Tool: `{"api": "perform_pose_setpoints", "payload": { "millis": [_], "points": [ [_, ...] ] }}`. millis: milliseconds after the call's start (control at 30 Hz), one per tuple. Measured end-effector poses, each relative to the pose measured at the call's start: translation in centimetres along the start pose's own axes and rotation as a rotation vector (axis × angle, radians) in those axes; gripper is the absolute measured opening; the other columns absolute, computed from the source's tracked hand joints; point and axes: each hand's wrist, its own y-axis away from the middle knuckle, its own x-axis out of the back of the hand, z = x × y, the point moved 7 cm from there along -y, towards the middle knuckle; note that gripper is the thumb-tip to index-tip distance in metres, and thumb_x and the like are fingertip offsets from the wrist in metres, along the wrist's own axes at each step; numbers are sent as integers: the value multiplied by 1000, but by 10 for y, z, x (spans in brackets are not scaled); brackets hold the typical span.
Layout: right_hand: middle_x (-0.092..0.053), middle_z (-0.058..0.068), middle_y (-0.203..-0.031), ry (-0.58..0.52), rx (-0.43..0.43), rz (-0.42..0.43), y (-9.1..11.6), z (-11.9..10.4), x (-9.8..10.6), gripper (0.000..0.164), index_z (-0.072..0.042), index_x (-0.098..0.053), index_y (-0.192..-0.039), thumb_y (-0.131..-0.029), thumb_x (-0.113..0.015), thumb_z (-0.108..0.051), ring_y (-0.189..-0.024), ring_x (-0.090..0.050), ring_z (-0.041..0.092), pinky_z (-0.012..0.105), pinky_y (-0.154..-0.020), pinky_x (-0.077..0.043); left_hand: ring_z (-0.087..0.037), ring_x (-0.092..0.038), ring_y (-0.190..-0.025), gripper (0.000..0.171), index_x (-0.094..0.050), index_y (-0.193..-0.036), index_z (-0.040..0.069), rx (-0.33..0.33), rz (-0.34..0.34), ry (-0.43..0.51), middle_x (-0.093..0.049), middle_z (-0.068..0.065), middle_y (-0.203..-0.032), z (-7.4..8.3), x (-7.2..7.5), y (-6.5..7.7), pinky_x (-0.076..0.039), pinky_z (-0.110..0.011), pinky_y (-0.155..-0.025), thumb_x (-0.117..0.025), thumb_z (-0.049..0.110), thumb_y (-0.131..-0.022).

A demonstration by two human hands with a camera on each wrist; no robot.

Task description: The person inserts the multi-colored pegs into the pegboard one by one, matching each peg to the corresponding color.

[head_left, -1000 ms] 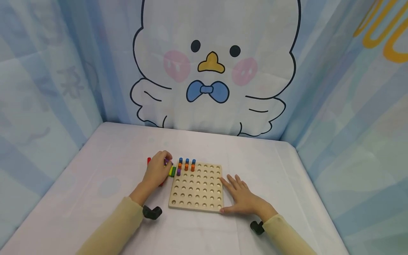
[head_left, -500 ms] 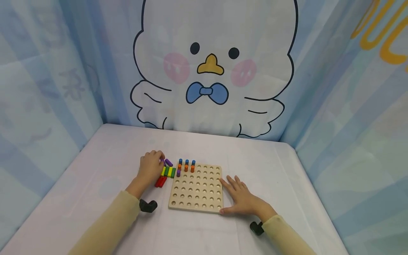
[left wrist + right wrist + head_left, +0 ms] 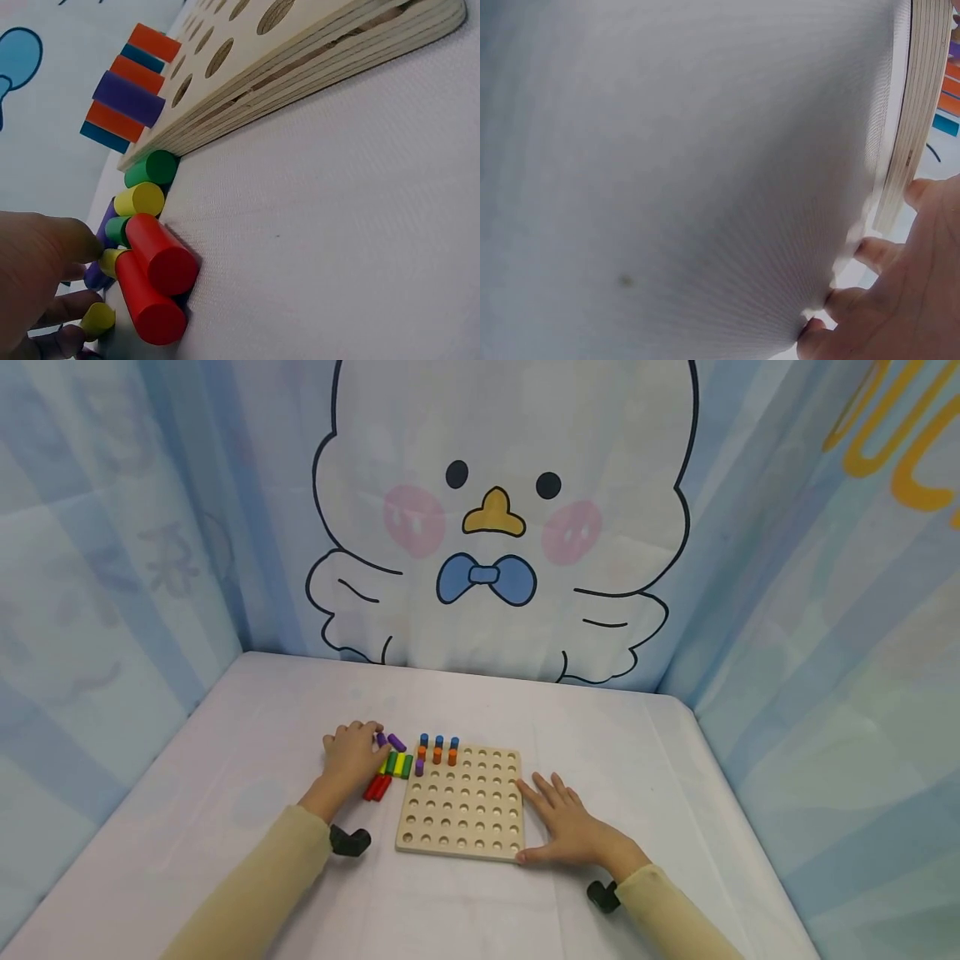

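Far left: left hand [image 3: 351,756] now sitting farther from the board than a second ago, uncovering loose pegs; over the last half second, shifting only slightly. Thumb and fingers curving, a purple peg [image 3: 381,740] showing between them; cannot tell whether they are pinching it. By the lower fingers, a yellow peg [image 3: 97,321] is lying.

Nearer the person than the grip, two red pegs [image 3: 382,788] are lying. Just right of the thumb, green pegs [image 3: 152,167] and yellow ones are alternating in a row; beyond them, another purple peg [image 3: 397,742].

Right of the grip, pegboard [image 3: 456,815] is staying put; three blue, three orange, one purple are standing in its far-left holes, count unchanged. Judgement: work is pausing at the loose pegs, no filling gained.

Far right: right hand [image 3: 573,827] keeping spread, fingers apart, thumb and a fingertip touching the board's edge, probably steadying it.
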Motion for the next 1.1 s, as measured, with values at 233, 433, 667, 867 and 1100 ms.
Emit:
{"api": "perform_pose_setpoints", "payload": {
  "millis": [233, 433, 667, 867, 1100],
  "points": [
    [-9, 17, -173, 4, -1, -2, 0, 0, 0, 116, -23, -13, -167, -81, -68, -77, -159, 0, 47, 65, -125, -11, -41, -54, -117, 41, -62, -134, 8, 4, 11, 40, -63, -22, -129, 1, 0, 1, -37, -60, -103, -68, 25, -98],
    [-8, 18, -173, -5, 0, -3, 1, -1, 1, 116, -22, -13, -167, -81, -68, -77, -158, 0, 47, 66, -125, -11, -40, -55, -111, 33, -61, -125, 11, -59, 69, 74, -65, -19, -120, 6, 3, 3, -37, -61, -100, -73, 19, -94],
    [-9, 17, -173, 9, -2, -2, 2, 1, 0, 116, -22, -12, -167, -81, -69, -76, -158, 0, 47, 65, -125, -11, -36, -56, -107, 27, -62, -119, 12, -140, 108, 120, -65, -17, -115, 8, 3, 10, -42, -55, -99, -72, 11, -94],
    [-9, 18, -173, -7, 2, -5, 1, 0, -1, 115, -22, -13, -167, -82, -69, -75, -158, 1, 48, 66, -125, -11, -33, -56, -106, 17, -66, -111, 11, -218, 134, 215, -64, -15, -114, 12, 3, 16, -46, -52, -99, -69, 7, -95],
    [-9, 18, -173, -12, 0, -5, 2, -2, 1, 115, -22, -14, -167, -81, -69, -75, -158, 0, 47, 65, -125, -11, -28, -59, -103, 14, -66, -108, 9, -309, 156, 306, -62, -13, -112, 26, 6, 25, -55, -47, -95, -69, 6, -95]
  ]
}}
